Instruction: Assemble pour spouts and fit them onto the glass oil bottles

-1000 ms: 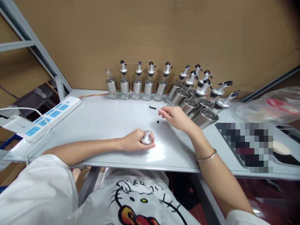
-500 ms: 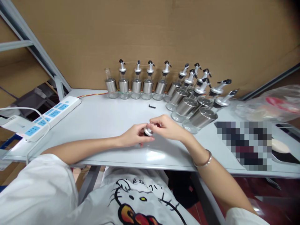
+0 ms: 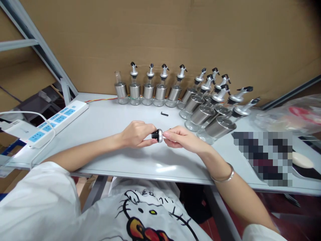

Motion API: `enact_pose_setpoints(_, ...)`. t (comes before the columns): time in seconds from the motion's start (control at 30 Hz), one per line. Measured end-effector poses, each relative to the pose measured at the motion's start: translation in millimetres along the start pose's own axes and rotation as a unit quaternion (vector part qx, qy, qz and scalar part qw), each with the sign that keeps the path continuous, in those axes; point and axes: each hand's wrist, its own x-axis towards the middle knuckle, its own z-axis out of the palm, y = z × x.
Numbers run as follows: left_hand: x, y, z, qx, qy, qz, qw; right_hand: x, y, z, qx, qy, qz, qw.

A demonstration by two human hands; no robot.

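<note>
Between my hands, above the grey table (image 3: 140,157), lies a pourer stopper (image 3: 159,135) on its side, with a silver collar and a ribbed black plug. My left hand (image 3: 139,134) is closed around the plug end, which points left. With thumb and fingers pinched, my right hand (image 3: 179,138) grips the spout end, mostly hidden by the fingers. Beyond the hands, a small black bent piece (image 3: 164,114) lies on the table. At the left end of the back row stands a glass bottle (image 3: 121,89) with a steel sleeve and an uncovered neck.
Several bottles with pourers (image 3: 160,92) line the back and crowd toward the right. A white power strip (image 3: 59,120) with a cable lies at left. At right are a pixelated patch (image 3: 265,157), a cream oval object (image 3: 302,160) and a clear plastic bag (image 3: 288,115).
The pourer stopper has turned onto its side, its black plug now showing toward the left. My right hand has shifted right and down to the spout end. The view has shifted slightly.
</note>
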Motion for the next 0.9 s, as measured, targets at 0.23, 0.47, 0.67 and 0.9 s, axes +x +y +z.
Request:
enact_pose_setpoints(0.23,-4.3,-6.2,4.6,0.021,-0.064,0.001,0.998,3.7,6.1,8.5,0.163,-0.013,0.091,0.982)
enact_pose_setpoints(0.47,-8.1,-20.4,9.7,0.095,-0.036,0.038,0.994,19.9,30.0,13.0,0.123,0.024,0.014,0.992)
enact_pose_setpoints(0.67,-3.9,-23.6,-0.8,0.123,-0.047,0.129,0.983,7.1,18.1,19.5,-0.099,0.046,-0.048,0.993)
enact_pose_setpoints(0.9,2.4,-14.7,-1.7,0.098,-0.015,0.07,0.993,1.8,15.3,15.5,-0.356,0.143,-0.175,0.907)
